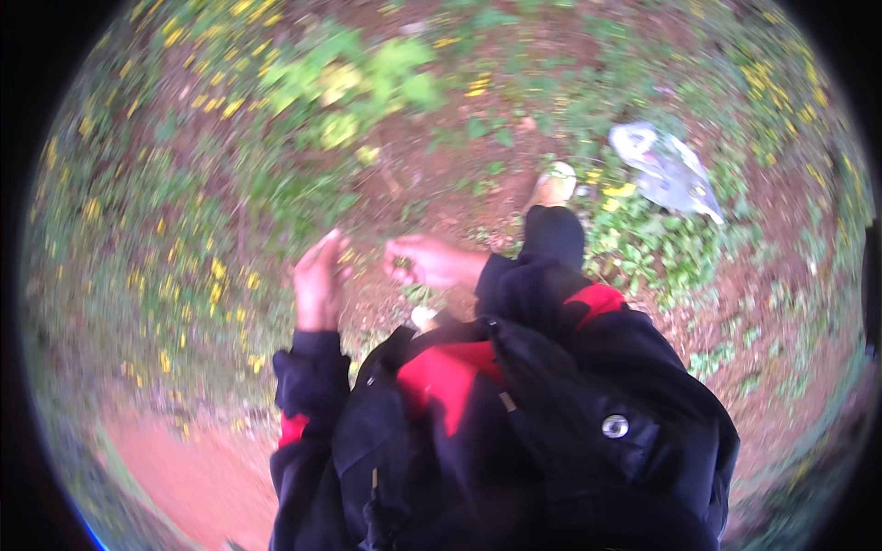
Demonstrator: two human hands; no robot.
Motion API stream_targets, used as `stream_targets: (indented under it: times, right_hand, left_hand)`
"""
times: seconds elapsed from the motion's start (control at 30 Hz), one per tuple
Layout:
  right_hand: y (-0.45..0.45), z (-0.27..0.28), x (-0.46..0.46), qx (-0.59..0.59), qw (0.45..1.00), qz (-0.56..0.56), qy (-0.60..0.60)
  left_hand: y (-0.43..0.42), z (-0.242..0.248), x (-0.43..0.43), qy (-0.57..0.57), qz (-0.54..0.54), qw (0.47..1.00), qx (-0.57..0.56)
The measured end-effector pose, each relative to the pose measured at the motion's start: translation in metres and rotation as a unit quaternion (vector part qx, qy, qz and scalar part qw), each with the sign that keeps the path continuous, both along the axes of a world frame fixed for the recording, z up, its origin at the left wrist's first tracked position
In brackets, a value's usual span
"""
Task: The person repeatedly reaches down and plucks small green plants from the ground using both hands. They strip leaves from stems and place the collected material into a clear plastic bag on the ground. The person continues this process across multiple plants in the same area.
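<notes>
Side by side in front of my body, both hands hang over weedy reddish soil. My left hand point(319, 279) is raised with its fingers toward the top of the view; blur hides whether anything lies in it. My right hand point(424, 262) points left, its fingers curled around a small green plant piece point(403, 263). A narrow gap separates the two hands. Up and to the right of my right hand, a clear plastic bag point(668, 169) rests on low green leaves.
A broad-leaved green plant point(358, 82) grows at the upper left. Yellow-flowered weeds point(217, 275) spread along the left side. My light-coloured shoe point(555, 182) stands on the soil near the bag. Bare reddish ground point(200, 482) shows at the lower left.
</notes>
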State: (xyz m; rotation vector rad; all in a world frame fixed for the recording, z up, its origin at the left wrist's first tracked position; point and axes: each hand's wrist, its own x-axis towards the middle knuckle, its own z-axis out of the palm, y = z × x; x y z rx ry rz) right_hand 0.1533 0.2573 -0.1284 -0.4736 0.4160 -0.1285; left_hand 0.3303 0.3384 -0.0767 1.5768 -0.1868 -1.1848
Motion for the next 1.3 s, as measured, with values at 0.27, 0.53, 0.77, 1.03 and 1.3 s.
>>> stream_targets:
  times: [0.27, 0.53, 0.77, 1.03, 1.3]
  right_hand:
    - [-0.105, 0.013, -0.192, 0.038, 0.877, -0.478, 0.027]
    - [-0.204, 0.073, -0.434, -0.186, 0.594, -0.775, 0.110]
    - [-0.263, 0.057, -0.510, -0.245, 0.556, -0.531, 0.591]
    - [-0.186, 0.131, -0.344, -0.422, 0.793, -0.438, -0.034]
    - [-0.065, 0.084, -0.060, -0.451, 0.874, 0.071, 0.165]
  left_hand:
    - [-0.030, -0.013, -0.010, 0.002, -0.022, 1.000, 0.012]
    - [-0.040, -0.010, -0.005, 0.018, 0.002, 1.000, -0.006]
    - [-0.063, -0.004, -0.018, -0.018, -0.015, 1.000, 0.017]
    - [-0.060, 0.013, -0.020, -0.006, -0.060, 0.998, 0.004]
    - [-0.039, 0.016, -0.010, -0.076, -0.050, 0.995, -0.032]
